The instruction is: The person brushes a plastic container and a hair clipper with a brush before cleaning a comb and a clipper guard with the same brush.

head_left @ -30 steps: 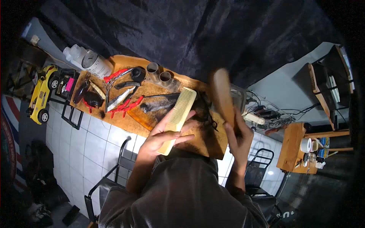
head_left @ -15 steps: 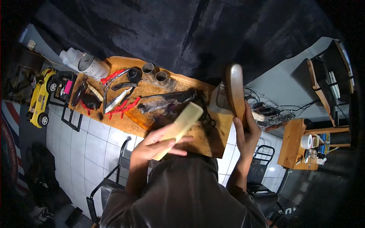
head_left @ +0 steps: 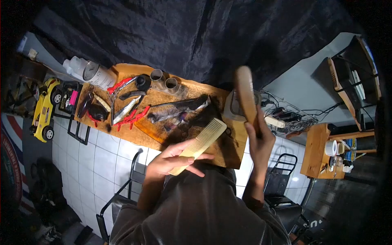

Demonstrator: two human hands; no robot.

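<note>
My left hand [head_left: 175,160] grips a pale yellow comb [head_left: 204,139] by its lower end, teeth facing up and left, over the front of the wooden table [head_left: 228,157]. Upright in my right hand [head_left: 262,143] is a wooden-backed brush [head_left: 245,90], held by its handle; its bristles cannot be made out. Behind it, partly covered, stands a clear container [head_left: 232,107]. Dark combs [head_left: 175,108] lie on the table beyond the yellow comb, and the ring handles of scissors [head_left: 228,131] show just right of it.
Red-handled tools [head_left: 132,118], two clear cups [head_left: 171,83] and a white bottle [head_left: 98,76] occupy the table's left and back. Tangled cables [head_left: 298,118] are at right. A yellow toy car [head_left: 45,110] is far left; chairs [head_left: 279,179] flank me.
The comb has shifted slightly right and down with my left hand. The brush has moved a little left and tilted, uncovering more of the clear container. The view has shifted slightly.
</note>
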